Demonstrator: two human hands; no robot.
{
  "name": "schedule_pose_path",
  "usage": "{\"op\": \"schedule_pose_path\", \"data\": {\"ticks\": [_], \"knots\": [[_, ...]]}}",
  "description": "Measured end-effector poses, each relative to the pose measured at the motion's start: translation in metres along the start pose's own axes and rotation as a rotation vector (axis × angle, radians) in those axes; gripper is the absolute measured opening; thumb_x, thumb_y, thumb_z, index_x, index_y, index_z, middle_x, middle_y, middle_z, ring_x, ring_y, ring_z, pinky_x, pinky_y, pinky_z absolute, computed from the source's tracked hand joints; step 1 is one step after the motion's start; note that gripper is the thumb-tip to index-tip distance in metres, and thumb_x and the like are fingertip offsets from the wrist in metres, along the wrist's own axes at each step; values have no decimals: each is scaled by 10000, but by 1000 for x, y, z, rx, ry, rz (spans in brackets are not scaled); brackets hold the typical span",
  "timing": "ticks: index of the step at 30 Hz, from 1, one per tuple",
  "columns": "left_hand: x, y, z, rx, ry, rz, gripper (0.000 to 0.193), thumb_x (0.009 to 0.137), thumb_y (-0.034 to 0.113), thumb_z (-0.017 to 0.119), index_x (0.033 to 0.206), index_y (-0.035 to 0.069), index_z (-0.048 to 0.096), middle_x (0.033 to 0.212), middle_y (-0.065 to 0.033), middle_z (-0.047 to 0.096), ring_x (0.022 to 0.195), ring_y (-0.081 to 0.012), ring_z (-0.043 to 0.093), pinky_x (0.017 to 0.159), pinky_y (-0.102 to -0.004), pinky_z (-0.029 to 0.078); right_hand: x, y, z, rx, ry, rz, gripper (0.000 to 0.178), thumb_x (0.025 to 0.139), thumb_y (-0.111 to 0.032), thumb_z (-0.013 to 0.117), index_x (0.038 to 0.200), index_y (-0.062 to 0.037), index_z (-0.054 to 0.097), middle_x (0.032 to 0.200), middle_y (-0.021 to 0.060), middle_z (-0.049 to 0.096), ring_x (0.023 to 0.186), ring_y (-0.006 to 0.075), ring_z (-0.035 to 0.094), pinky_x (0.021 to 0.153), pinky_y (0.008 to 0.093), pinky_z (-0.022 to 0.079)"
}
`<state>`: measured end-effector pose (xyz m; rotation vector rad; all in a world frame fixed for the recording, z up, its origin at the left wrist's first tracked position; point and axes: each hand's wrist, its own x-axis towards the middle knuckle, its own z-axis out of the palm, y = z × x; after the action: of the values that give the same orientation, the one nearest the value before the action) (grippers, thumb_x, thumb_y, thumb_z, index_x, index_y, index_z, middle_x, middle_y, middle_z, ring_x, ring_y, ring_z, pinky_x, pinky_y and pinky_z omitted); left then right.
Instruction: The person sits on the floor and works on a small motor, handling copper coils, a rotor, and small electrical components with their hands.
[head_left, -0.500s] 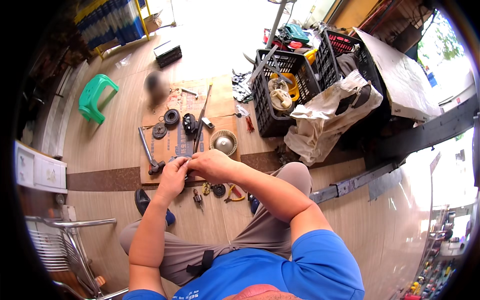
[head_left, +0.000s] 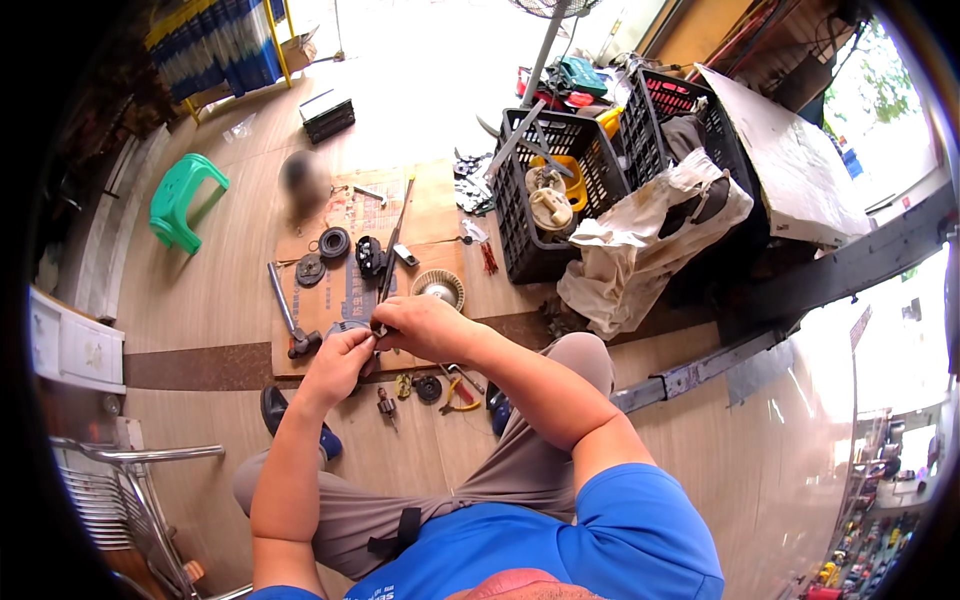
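My left hand (head_left: pixel 338 366) and my right hand (head_left: pixel 428 328) meet over the near edge of a cardboard sheet (head_left: pixel 435 190). The fingers of both are pinched together around a small dark piece, mostly covered by the fingertips, so its kind is unclear. A greyish rounded part shows just behind the left fingers. Left of my hands lies a hammer (head_left: pixel 287 312). Beyond the right hand sits a ribbed blower wheel (head_left: pixel 438 286). A long thin dark rod (head_left: pixel 401 225) and a black motor-like part (head_left: pixel 370 258) lie just ahead.
A black ring (head_left: pixel 333 241) and round plate (head_left: pixel 310 268) lie on the cardboard. Nearer me are a motor armature (head_left: pixel 387 403), black disc (head_left: pixel 429 390) and yellow-handled pliers (head_left: pixel 461 397). Black crates (head_left: pixel 560 262) stand right; a green stool (head_left: pixel 180 205) stands left.
The whole view has shifted slightly, so the scene sits a little left. Both hands stay pinched together; the right fingers have shifted a little and show a small dark bit between the hands.
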<state>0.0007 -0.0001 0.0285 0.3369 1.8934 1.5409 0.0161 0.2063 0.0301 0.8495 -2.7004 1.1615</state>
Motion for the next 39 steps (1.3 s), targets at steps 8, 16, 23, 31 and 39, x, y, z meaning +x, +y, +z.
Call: {"op": "schedule_pose_path", "data": {"ticks": [8, 16, 23, 31, 39], "knots": [[-4, 5, -6, -140, -100, -98, 249, 1016, 185, 461, 941, 23, 635, 694, 27, 557, 539, -36, 415, 488, -194, 317, -3, 6, 1, -33, -6, -99, 154, 824, -200, 674, 881, -73, 606, 831, 89, 593, 797, 295, 631, 674, 390, 505], [-4, 3, -6, -170, -90, -200, 237, 1011, 173, 477, 949, 20, 647, 710, 20, 577, 569, -41, 459, 508, -204, 355, -5, 3, 8, -168, -61, -160, 108, 842, -180, 621, 824, -81, 580, 796, 78, 563, 770, 279, 623, 651, 396, 500], [2, -18, -5, 69, 143, 65, 177, 954, 99, 562, 975, -35, 675, 815, -29, 660, 714, -80, 570, 660, -241, 465, -1, -4, -8, -121, -43, -45, 114, 881, -157, 601, 956, -73, 581, 890, 102, 599, 845, 318, 616, 695, 405, 494], [-12, 6, 4, 414, 294, 273, 260, 920, 109, 595, 1108, -68, 622, 943, -190, 675, 854, -262, 641, 765, -330, 504, 0, 6, -15, -99, 55, -11, 122, 892, -167, 611, 959, -69, 583, 925, 119, 607, 848, 335, 613, 708, 416, 493], [-18, 4, 4, 657, 301, 436, 360, 891, 129, 638, 1173, -86, 576, 1015, -268, 646, 953, -404, 622, 829, -404, 497, 1, 8, -14, -61, 73, 21, 124, 888, -152, 614, 936, -51, 560, 883, 143, 582, 818, 359, 603, 689, 434, 487]]}}
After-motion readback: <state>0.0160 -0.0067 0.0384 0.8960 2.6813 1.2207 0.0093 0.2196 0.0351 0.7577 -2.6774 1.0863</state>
